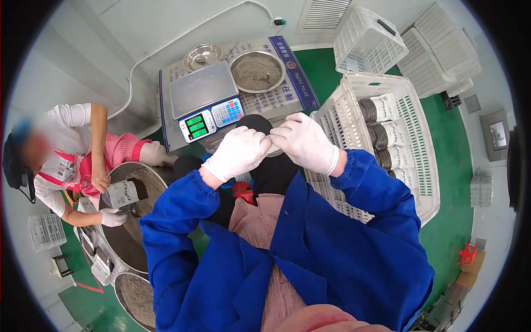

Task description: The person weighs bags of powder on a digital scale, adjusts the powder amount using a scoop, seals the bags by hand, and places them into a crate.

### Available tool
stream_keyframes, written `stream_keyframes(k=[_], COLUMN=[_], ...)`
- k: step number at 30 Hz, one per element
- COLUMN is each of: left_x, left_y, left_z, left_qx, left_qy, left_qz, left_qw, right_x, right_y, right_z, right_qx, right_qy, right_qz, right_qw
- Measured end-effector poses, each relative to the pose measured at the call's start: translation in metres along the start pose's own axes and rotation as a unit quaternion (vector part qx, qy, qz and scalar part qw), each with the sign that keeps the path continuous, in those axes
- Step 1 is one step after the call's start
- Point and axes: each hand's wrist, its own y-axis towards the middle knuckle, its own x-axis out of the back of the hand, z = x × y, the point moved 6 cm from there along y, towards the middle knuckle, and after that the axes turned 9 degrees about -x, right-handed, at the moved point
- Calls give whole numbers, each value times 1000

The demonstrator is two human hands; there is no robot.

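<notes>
My left hand (pixel 239 152), in a white glove, has its fingers closed in a pinch. My right hand (pixel 306 143), gloved the same way, pinches right beside it. Between them shows a small pale piece, apparently the top of a white bag (pixel 274 149); the rest of it is hidden by my hands. Beyond my left hand stands a digital scale (pixel 203 91) with green displays and a bare metal plate. A steel bowl (pixel 256 72) of grey-brown granular material is behind the scale. To my right, a white plastic crate (pixel 423 191) holds several filled bags (pixel 392 133).
At left, a co-worker (pixel 69 160) holds a filled bag (pixel 128 192) over a large round tub (pixel 124 238) of granular material. Another tub (pixel 135 299) stands nearer. An emptier metal bowl (pixel 202 56) sits behind the scale. White crates (pixel 369 41) stand at the back right.
</notes>
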Motion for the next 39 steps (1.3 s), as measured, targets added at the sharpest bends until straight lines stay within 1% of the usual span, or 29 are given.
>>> stream_keyframes(k=[2,5,7,8,11,12,15,18,19,20,21,22,23,24,25,26,27,28,29,30,31,33,35,36,37,39], left_x=[1,7,11,12,11,11,28,16,11,18,24,31,37,45,56,64,67,62,48,32,13,-27,-78,-105,-123,-161], left_y=[-2,-10,-20,-23,-19,-16,4,20,21,20,18,17,15,11,8,7,4,-15,-38,-62,-84,-115,-139,-149,-155,-167], left_z=[-2,3,10,10,6,11,11,4,3,5,7,10,13,19,24,27,32,50,69,84,93,90,82,76,67,51], left_qx=[-3,-1,34,31,71,117,127,92,77,66,66,65,63,53,62,77,89,138,186,269,347,448,517,533,547,538], left_qy=[18,33,22,2,-25,-48,-47,-42,-43,-47,-36,-25,-17,-9,-2,25,50,31,7,-70,-147,-187,-285,-319,-346,-394], left_qz=[1,-20,-29,-58,-81,-68,-64,-3,18,-17,-25,-34,-43,-84,-125,-110,-95,-133,-169,-207,-239,-247,-265,-290,-302,-350], left_qw=[1000,999,999,998,994,990,989,995,996,997,997,997,997,995,990,991,990,981,968,938,895,839,762,728,699,658], right_x=[0,-7,10,13,15,15,17,12,15,20,27,38,51,64,78,93,110,130,157,173,191,216,225,226,225,222], right_y=[-5,-21,-28,-32,-37,-37,-22,-9,-8,-8,-9,-10,-12,-16,-20,-25,-33,-44,-53,-76,-96,-125,-161,-178,-194,-218], right_z=[0,-27,-49,-52,-53,-52,-35,-9,-10,-14,-18,-20,-26,-33,-39,-44,-49,-64,-74,-101,-111,-130,-156,-168,-177,-188], right_qx=[1,-18,-39,-32,-53,-64,-57,-25,-29,-34,-39,-39,-44,-51,-60,-76,-92,-120,-195,-264,-353,-460,-495,-510,-522,-542], right_qy=[19,19,13,20,-2,-11,23,-5,7,19,29,17,7,-4,-15,-30,-103,-78,-29,-26,-28,-82,-3,39,54,86], right_qz=[-19,-1,-30,-54,-33,-52,-9,14,15,16,18,14,-13,-38,-63,-80,-92,-127,-160,-205,-205,-187,-183,-182,-189,-203], right_qw=[1000,1000,999,998,998,996,998,1000,999,999,999,999,999,998,996,993,986,981,967,942,913,864,849,840,830,811])
